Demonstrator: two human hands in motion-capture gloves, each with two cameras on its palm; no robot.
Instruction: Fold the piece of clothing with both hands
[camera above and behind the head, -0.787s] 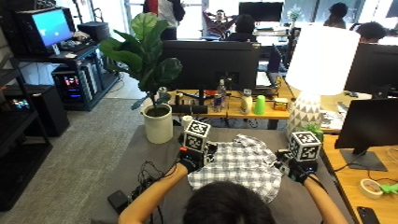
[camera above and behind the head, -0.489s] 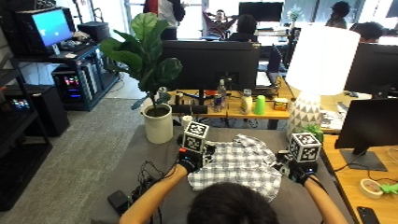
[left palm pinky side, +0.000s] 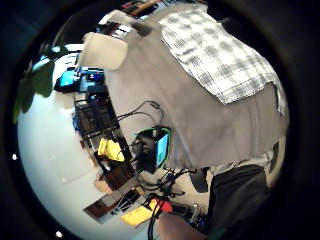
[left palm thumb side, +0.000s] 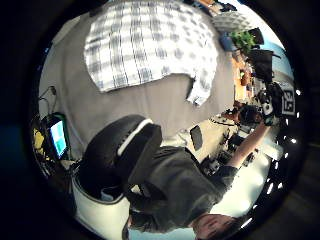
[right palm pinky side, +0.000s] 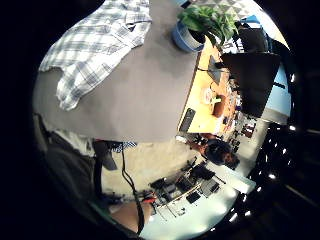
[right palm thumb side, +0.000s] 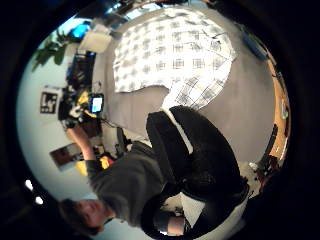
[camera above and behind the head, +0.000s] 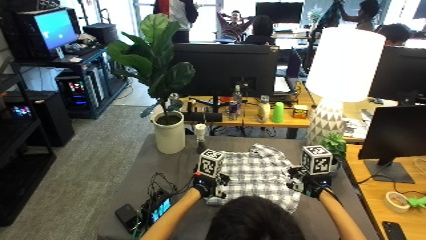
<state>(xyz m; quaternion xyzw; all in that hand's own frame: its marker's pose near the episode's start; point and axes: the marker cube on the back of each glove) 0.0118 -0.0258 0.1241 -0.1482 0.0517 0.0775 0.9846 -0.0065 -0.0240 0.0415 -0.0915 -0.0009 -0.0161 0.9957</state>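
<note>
Plaid shirt (camera above and behind the head: 258, 177) lies spread flat on the grey table (camera above and behind the head: 153, 172), right in front of the person, collar end toward the far side. Left hand (camera above and behind the head: 205, 186) sits at the shirt's near left edge, right hand (camera above and behind the head: 307, 185) at its right edge; both palm views show the shirt lying apart from the hands. Can't tell whether either hand's fingers are curled or straight.

potted plant (camera above and behind the head: 163, 95) | white lamp (camera above and behind the head: 339, 75) | monitor (camera above and behind the head: 225, 62) | green cup (camera above and behind the head: 278, 112)
</note>
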